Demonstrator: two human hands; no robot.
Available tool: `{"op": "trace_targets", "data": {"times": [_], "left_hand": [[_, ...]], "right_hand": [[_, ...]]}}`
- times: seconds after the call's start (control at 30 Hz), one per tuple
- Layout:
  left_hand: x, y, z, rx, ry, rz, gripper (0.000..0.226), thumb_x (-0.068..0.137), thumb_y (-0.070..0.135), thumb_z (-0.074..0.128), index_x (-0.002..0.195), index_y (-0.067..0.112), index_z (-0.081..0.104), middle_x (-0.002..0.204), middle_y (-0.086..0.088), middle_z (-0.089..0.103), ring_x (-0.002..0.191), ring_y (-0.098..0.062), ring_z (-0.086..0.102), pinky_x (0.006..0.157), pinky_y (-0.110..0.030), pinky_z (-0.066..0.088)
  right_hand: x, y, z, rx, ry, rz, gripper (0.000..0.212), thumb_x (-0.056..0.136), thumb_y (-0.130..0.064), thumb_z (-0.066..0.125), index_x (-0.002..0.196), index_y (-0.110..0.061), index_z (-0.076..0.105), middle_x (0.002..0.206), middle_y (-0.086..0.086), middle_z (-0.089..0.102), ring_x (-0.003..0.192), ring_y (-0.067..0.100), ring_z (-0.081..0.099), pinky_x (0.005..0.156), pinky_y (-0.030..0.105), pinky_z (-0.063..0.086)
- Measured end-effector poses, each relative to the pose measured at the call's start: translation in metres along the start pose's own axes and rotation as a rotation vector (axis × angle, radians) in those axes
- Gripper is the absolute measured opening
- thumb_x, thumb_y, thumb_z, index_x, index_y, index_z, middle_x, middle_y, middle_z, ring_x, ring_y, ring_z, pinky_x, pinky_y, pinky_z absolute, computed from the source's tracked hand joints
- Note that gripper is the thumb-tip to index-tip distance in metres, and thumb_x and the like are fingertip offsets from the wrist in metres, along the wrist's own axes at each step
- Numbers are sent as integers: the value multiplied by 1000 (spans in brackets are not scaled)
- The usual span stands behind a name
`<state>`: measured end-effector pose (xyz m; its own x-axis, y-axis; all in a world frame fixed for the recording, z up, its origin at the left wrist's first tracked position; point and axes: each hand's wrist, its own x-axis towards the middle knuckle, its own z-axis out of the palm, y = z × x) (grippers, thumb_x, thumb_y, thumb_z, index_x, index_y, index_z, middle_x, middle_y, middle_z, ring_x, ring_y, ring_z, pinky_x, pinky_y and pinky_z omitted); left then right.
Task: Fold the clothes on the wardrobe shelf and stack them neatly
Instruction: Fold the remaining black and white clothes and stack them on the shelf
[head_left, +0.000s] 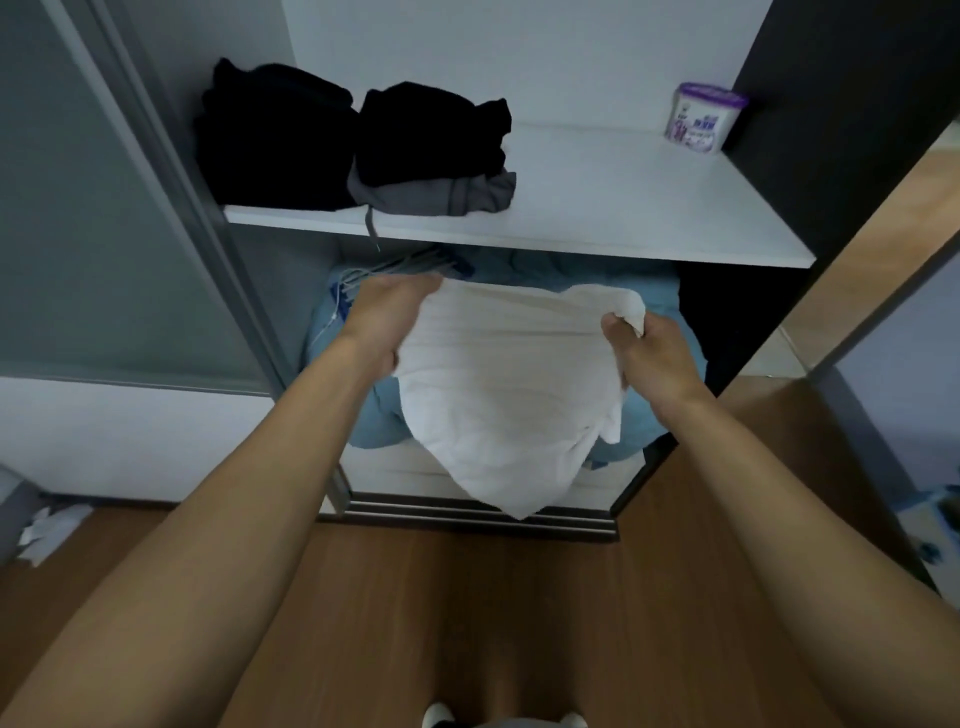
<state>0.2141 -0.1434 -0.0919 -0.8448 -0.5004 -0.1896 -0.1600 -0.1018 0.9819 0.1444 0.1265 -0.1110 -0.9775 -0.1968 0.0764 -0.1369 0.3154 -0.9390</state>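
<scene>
A white garment (498, 395) hangs in the air in front of the wardrobe's lower compartment, below the white shelf (623, 208). My left hand (387, 317) holds its upper left edge, fingers hidden behind the cloth. My right hand (654, 358) grips a bunched upper right corner. On the shelf's left side sit a black folded pile (275, 140) and a second black garment (431, 130) lying on a grey garment (441, 195), whose drawstring hangs over the shelf edge.
A purple-lidded white tub (701, 117) stands at the shelf's back right. Blue bedding (660, 415) and several hangers (395, 265) fill the compartment under the shelf. A sliding door (104, 208) is on the left. Wooden floor (467, 613) lies below.
</scene>
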Motion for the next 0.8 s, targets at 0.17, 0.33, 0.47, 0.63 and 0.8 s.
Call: {"op": "trace_targets", "data": {"times": [0.17,0.33,0.47,0.63,0.8], "left_hand": [[-17,20,31,-23,-145,-41,20,90,28,70,94,9,77,86,-8,77,79,-24,72,81,-35,56],[-30,34,67,-106,-145,-7,17,94,19,67,95,3,72,81,-6,75,73,-18,71,65,-26,57],[-46,42,97,-118,-223,-40,13,97,16,63,87,7,65,68,-3,65,60,-14,65,53,-26,55],[-61,51,122,-87,-375,0,23,100,22,57,97,1,68,81,-15,76,74,-25,76,61,-28,60],[-40,43,90,-60,-170,116,26,102,24,51,103,6,69,90,-10,77,87,-24,75,83,-38,56]], "right_hand": [[4,16,-25,-82,16,55,26,98,-28,60,83,-7,64,70,-5,61,56,2,59,43,8,40],[-8,33,-39,-151,-46,78,37,93,-27,67,127,-22,53,108,-7,58,87,-2,55,59,2,42],[-36,27,-25,7,-386,3,80,74,-55,79,139,-48,33,130,-22,50,113,-5,53,81,11,46],[-34,15,1,69,-299,-14,30,90,-43,68,119,-36,61,108,-19,67,99,-5,62,83,13,49],[-10,13,-22,368,-147,241,26,100,-5,51,79,-17,60,70,1,63,63,8,60,53,14,48]]}}
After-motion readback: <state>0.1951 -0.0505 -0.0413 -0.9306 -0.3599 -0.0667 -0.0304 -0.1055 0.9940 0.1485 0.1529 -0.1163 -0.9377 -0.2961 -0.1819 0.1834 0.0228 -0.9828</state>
